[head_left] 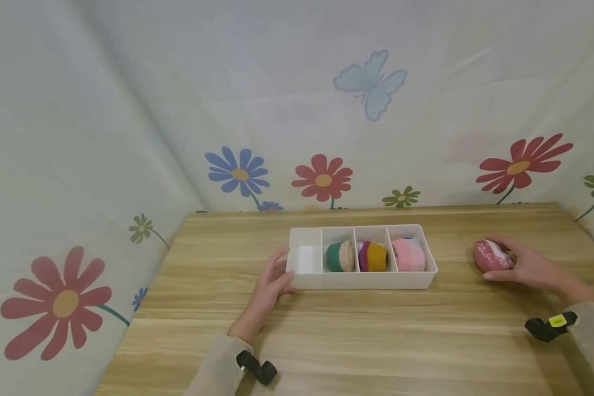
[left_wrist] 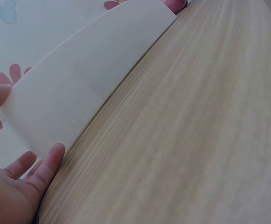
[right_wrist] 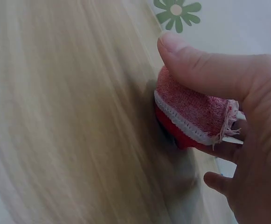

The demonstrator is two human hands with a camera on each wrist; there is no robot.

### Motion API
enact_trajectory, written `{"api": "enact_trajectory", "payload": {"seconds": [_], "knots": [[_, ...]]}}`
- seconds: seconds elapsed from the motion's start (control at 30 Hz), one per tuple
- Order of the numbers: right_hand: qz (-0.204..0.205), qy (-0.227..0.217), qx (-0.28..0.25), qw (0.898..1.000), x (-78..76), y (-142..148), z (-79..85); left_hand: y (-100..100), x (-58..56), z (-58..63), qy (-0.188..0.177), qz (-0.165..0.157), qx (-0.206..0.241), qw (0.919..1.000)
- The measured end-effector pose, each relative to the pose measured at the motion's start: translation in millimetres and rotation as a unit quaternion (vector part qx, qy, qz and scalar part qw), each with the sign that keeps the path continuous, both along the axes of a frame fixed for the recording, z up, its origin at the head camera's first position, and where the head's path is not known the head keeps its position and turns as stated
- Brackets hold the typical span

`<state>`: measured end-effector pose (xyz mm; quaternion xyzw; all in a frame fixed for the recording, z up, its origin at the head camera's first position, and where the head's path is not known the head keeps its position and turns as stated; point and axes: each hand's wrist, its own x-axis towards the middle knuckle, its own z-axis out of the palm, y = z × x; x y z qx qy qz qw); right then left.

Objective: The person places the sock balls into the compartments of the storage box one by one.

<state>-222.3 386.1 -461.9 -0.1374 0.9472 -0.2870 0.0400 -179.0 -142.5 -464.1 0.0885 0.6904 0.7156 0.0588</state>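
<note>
A white divided storage box lies on the wooden table. My left hand holds its left end, the thumb at the front corner and the fingers along the end wall. The left wrist view shows that hand around the end of the box. The box's leftmost compartment shows its white bottom. Rightward, one per compartment, sit a green and beige rolled sock, a purple and mustard one and a pink one. Right of the box, my right hand grips a red-pink and white rolled sock close over the table.
The wooden table ends at a pale cloth backdrop printed with flowers and a butterfly, which also rises at the left and right. Black wrist cameras sit at both sleeve cuffs.
</note>
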Motion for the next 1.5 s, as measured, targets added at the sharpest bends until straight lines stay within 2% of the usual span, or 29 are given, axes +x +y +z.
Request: {"api": "enact_trajectory", "payload": {"seconds": [0.33,0.57,0.8,1.07,1.5], "knots": [[-0.036,0.045,0.005,0.998,3.8,-11,-5.3,1,-0.3,1.3,-0.001,0.007,0.002,1.0],[-0.042,0.063,-0.005,0.997,13.0,-26,0.3,1,0.3,1.0,-0.001,0.007,0.004,1.0],[-0.031,0.109,-0.022,0.993,19.2,-44,9.3,0,-0.6,-0.1,0.005,0.003,0.002,1.0],[-0.032,0.109,-0.027,0.993,23.0,-58,19.6,-1,0.2,-0.6,0.006,0.004,0.0,1.0],[-0.001,0.134,-0.07,0.989,20.7,-82,35.1,0,1.9,2.0,0.004,0.002,0.004,1.0]]}}
